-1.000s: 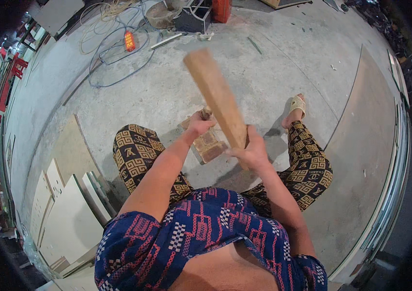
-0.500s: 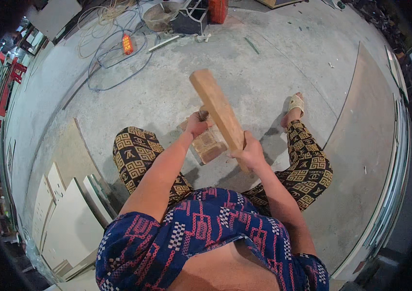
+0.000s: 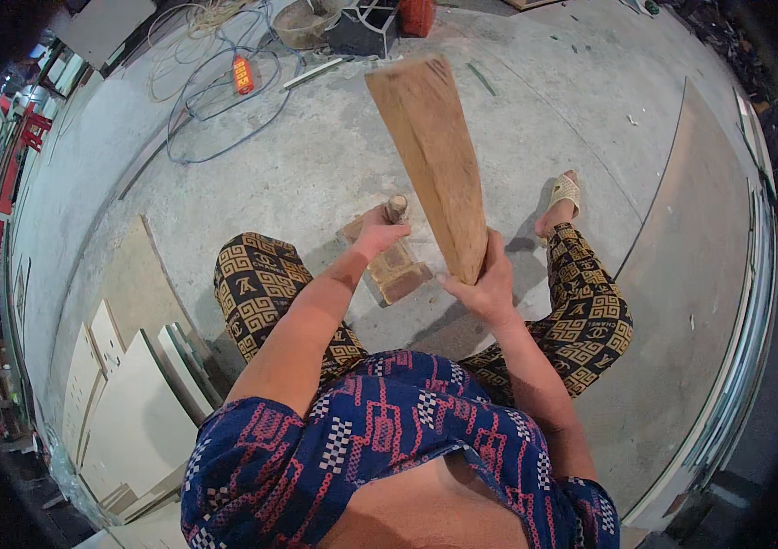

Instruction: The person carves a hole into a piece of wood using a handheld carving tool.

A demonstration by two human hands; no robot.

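Right hand (image 3: 491, 288) clenched round a raised plank (image 3: 444, 165), I seemed poised for a pounding stroke that called for steady aim, while my left hand (image 3: 382, 235) grasped a round stick (image 3: 396, 208) over the wooden block (image 3: 400, 278) on the floor (image 3: 316, 156).

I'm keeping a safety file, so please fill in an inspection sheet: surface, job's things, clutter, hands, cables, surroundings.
Surface: grey concrete floor, stained, small scraps about.
Job's things: thick wooden bar; stepped wooden block; round-ended piece, kind unclear.
Clutter: pale strip and green strip lying loose.
Hands: left hand closed on the round-ended piece, contact with block unclear; right hand grips the bar's near end; no gloves.
Cables: blue cable in loose loops around an orange block, possibly a socket strip.
Surroundings: white panels at lower left; large flat sheet at right.
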